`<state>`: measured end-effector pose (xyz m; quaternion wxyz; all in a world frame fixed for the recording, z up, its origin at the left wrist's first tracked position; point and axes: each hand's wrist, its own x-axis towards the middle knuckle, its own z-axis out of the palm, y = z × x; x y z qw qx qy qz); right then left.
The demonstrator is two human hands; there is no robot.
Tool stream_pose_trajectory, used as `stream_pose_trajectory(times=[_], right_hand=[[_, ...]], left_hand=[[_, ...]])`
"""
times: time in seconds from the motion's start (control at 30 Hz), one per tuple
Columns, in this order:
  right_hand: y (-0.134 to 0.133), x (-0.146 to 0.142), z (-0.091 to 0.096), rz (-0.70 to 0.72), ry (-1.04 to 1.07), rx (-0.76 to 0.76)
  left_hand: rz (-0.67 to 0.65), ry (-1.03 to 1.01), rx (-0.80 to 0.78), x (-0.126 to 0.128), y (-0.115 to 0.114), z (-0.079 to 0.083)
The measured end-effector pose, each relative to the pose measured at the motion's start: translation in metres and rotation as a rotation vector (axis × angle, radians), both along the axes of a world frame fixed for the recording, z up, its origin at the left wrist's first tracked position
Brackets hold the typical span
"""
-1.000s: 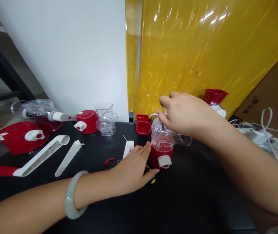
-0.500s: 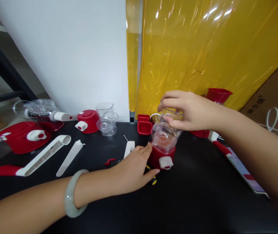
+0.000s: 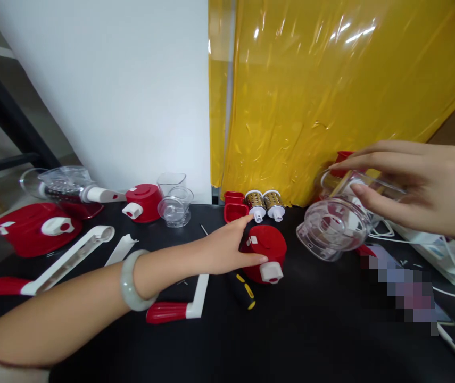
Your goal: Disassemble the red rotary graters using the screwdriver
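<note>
My left hand (image 3: 225, 250) cups the red suction base (image 3: 267, 242) of a rotary grater, thumb at its front and fingers along its left side. A white knob (image 3: 271, 272) sticks out of the base's front. To the right, my right hand (image 3: 419, 183) grips a clear plastic grater housing (image 3: 331, 226), tilted and held apart from the base. Two metal grater drums (image 3: 255, 205) with white ends stand behind the base. A yellow-and-black screwdriver handle (image 3: 247, 295) lies by my left hand, near a white crank handle (image 3: 171, 313) with a red grip.
On the left are a larger red base (image 3: 38, 229), a long crank handle (image 3: 71, 260) and a partly assembled grater (image 3: 71, 186). Farther back stand a small red base (image 3: 145, 202), another clear housing (image 3: 174, 207) and red square pieces (image 3: 235, 211). White cables (image 3: 454, 292) lie right.
My right hand has lifted the clear housing off the red base and carried it to the right. The left hand remains at the base, and the grater drums now show behind it.
</note>
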<state>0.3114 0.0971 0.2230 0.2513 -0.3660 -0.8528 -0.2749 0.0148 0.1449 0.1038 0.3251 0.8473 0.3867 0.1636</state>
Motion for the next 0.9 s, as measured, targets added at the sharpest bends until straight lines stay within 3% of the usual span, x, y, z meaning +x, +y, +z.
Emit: stream_pose_trajectory(times=[0.1, 0.23, 0.3, 0.43, 0.6, 0.73, 0.83, 0.9], right_hand=[[-0.006, 0.004, 0.001, -0.06, -0.031, 0.041], [-0.005, 0.001, 0.012, -0.04, -0.003, 0.082], [-0.001, -0.003, 0.018, 0.012, 0.034, 0.067], [0.009, -0.02, 0.024, 0.106, 0.07, 0.031], [0.016, -0.076, 0.027, 0.225, 0.062, 0.014], [0.012, -0.144, 0.029, 0.185, 0.018, -0.027], [0.005, -0.177, 0.03, 0.27, 0.086, -0.007], [0.002, -0.18, 0.026, 0.357, 0.151, -0.023]], left_hand=[[-0.077, -0.036, -0.009, 0.014, 0.004, -0.011], [-0.045, -0.029, -0.004, 0.021, 0.004, -0.022], [-0.05, -0.025, 0.009, 0.016, 0.003, -0.016], [-0.032, -0.1, 0.101, -0.002, -0.01, 0.014], [0.002, -0.339, 0.257, -0.019, -0.029, 0.037], [0.111, -0.531, 0.432, -0.03, -0.034, 0.044], [0.25, -0.595, 0.543, -0.056, -0.037, 0.049], [0.317, -0.607, 0.491, -0.085, -0.042, 0.049]])
